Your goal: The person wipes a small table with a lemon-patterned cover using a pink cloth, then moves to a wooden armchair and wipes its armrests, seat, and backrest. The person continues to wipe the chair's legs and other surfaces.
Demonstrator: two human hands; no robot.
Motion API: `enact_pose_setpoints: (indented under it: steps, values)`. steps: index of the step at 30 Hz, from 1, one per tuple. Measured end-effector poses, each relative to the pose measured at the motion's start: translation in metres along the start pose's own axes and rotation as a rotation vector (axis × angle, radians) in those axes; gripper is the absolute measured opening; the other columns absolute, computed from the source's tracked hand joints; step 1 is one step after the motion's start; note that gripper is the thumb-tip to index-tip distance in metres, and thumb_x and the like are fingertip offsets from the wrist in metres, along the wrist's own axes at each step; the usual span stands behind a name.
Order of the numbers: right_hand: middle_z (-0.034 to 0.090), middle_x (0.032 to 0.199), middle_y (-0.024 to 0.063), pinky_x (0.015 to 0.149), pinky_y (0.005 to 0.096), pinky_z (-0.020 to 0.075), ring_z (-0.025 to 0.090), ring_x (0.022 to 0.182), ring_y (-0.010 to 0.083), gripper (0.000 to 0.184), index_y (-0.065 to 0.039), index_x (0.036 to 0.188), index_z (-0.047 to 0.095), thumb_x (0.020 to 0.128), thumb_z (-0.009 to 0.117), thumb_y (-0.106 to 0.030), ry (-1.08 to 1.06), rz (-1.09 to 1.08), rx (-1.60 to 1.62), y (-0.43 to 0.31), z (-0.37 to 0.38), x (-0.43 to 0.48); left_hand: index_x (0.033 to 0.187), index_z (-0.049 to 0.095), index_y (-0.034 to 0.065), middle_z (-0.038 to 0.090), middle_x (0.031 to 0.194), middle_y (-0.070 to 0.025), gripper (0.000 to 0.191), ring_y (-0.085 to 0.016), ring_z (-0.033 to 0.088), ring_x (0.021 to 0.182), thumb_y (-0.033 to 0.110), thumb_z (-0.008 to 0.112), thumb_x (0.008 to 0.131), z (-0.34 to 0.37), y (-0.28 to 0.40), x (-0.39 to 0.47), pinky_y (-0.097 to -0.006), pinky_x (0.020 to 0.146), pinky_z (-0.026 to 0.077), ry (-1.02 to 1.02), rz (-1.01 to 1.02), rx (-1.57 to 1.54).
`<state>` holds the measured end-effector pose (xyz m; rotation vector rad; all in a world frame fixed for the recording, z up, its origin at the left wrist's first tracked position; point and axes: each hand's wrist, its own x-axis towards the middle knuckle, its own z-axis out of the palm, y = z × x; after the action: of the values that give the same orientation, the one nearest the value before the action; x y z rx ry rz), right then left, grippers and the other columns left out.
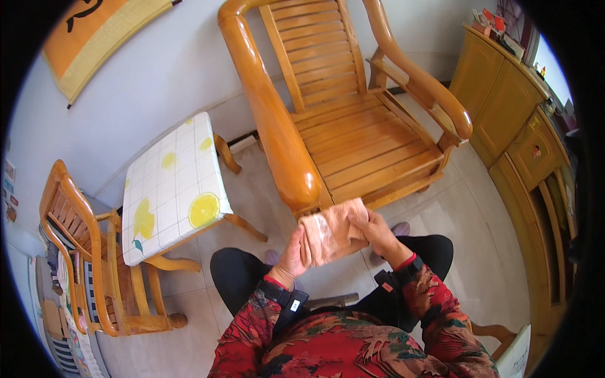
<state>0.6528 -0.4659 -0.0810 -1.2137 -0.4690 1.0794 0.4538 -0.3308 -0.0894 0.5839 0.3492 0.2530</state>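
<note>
A folded salmon-pink cloth (336, 231) is stretched between my two hands, above my lap and just in front of a wooden armchair. My left hand (294, 255) grips its left edge, thumb on top. Its right side is pinched by my right hand (378, 231), with the thumb on the upper face. A whitish, shiny patch shows on the cloth's left part; I cannot tell what it is. The fingers under the cloth are hidden.
The wooden armchair (368, 141) stands ahead. A small table with a lemon-print cover (170, 189) is at the left, beside another wooden chair (108, 264). Wooden cabinets (496, 99) line the right, with various items on top. Part of a white-topped object (515, 354) shows at lower right.
</note>
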Motion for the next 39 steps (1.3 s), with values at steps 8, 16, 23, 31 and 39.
enact_pose_setpoints:
  steps: [8, 16, 23, 31, 39]
  values:
    - [0.064, 0.12, 0.0148, 0.098, 0.0424, 0.0494, 0.063, 0.112, 0.0333, 0.053, -0.003, 0.124, 0.062, 0.08, 0.084, -0.023, 0.497, -0.834, -1.131, -0.027, 0.026, -0.023, 0.146, 0.047, 0.0033, 0.06, 0.14, -0.0103, 0.05, -0.023, 0.061, 0.126, 0.035, 0.052, 0.108, 0.024, 0.006, 0.011, -0.0402, 0.108, 0.048, 0.116, 0.175, 0.06]
    - [0.066, 0.103, 0.005, 0.087, 0.039, 0.0492, 0.064, 0.099, 0.0261, 0.032, -0.011, 0.107, 0.073, 0.076, 0.081, -0.012, -0.069, -1.024, -1.121, -0.027, 0.077, -0.038, 0.145, 0.048, 0.005, 0.063, 0.135, -0.0092, 0.051, -0.022, 0.064, 0.119, 0.041, 0.046, 0.109, 0.03, 0.019, 0.002, -0.0367, 0.1, 0.053, 0.043, 0.094, 0.016]
    - [0.065, 0.086, 0.0098, 0.071, 0.0389, 0.0526, 0.064, 0.081, 0.0296, 0.014, -0.005, 0.098, 0.075, 0.086, 0.077, -0.012, -0.019, -0.738, -0.746, -0.024, 0.086, -0.038, 0.148, 0.046, 0.0077, 0.058, 0.144, -0.0087, 0.067, -0.024, 0.057, 0.13, 0.059, 0.039, 0.106, 0.039, 0.014, -0.009, -0.0406, 0.111, 0.044, 0.061, 0.146, 0.0]
    - [0.064, 0.119, 0.0131, 0.089, 0.0411, 0.0515, 0.063, 0.103, 0.0322, 0.052, -0.006, 0.127, 0.066, 0.079, 0.081, -0.017, -0.181, -0.95, -0.984, -0.025, 0.092, -0.052, 0.137, 0.056, 0.0054, 0.066, 0.128, -0.0109, 0.055, -0.024, 0.066, 0.115, 0.048, 0.053, 0.103, 0.025, 0.016, -0.007, -0.038, 0.1, 0.053, -0.435, -0.067, -0.412]
    - [0.035, 0.158, 0.0167, 0.117, 0.0587, 0.0311, 0.037, 0.143, 0.0449, 0.095, -0.025, 0.155, 0.042, 0.072, 0.084, -0.044, -0.201, -0.942, -1.484, -0.059, 0.049, -0.035, 0.144, 0.049, 0.005, 0.061, 0.136, -0.0109, 0.044, -0.026, 0.061, 0.124, 0.027, 0.049, 0.106, 0.057, 0.037, 0.001, -0.0457, 0.105, 0.051, 0.041, -0.078, -0.027]
